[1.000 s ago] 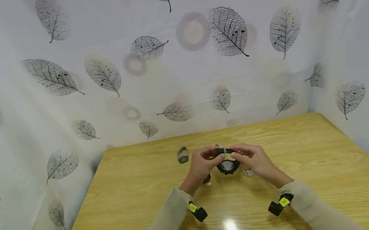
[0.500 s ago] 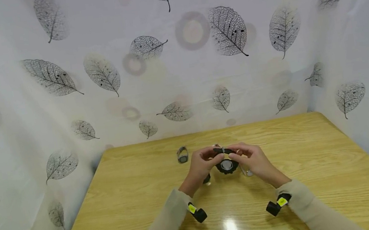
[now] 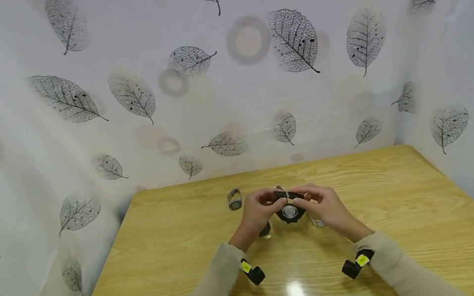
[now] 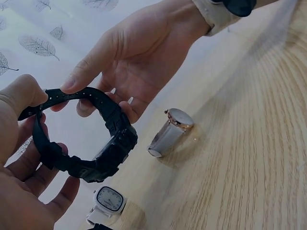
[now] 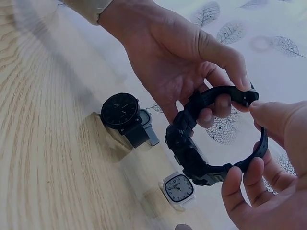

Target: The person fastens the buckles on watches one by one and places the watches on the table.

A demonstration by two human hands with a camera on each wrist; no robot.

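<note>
A chunky black sports watch (image 3: 290, 212) with a round grey face is held up over the table, its strap bent into a loop. My left hand (image 3: 255, 218) pinches the strap end (image 5: 252, 96) between thumb and fingers, close to the buckle. From the other side, my right hand (image 3: 331, 209) pinches the holed part of the strap (image 4: 84, 93), thumb on its outer side. The thumbs nearly meet where the strap ends overlap. In the left wrist view, the watch case (image 4: 115, 151) hangs lowest in the loop, face turned away.
Other watches surround the hands on the wooden table (image 3: 167, 267): a grey one (image 3: 235, 203) at far left, a black round one (image 5: 120, 111) by the left hand, a pale-strapped one (image 4: 172, 129) by the right, a white square-faced one (image 4: 110, 199) behind. A leaf-print curtain (image 3: 230, 94) encloses the table.
The black watch and my right hand have shifted slightly left, and the watch face has risen a little towards the thumbs. Both hands keep their pinch on the strap.
</note>
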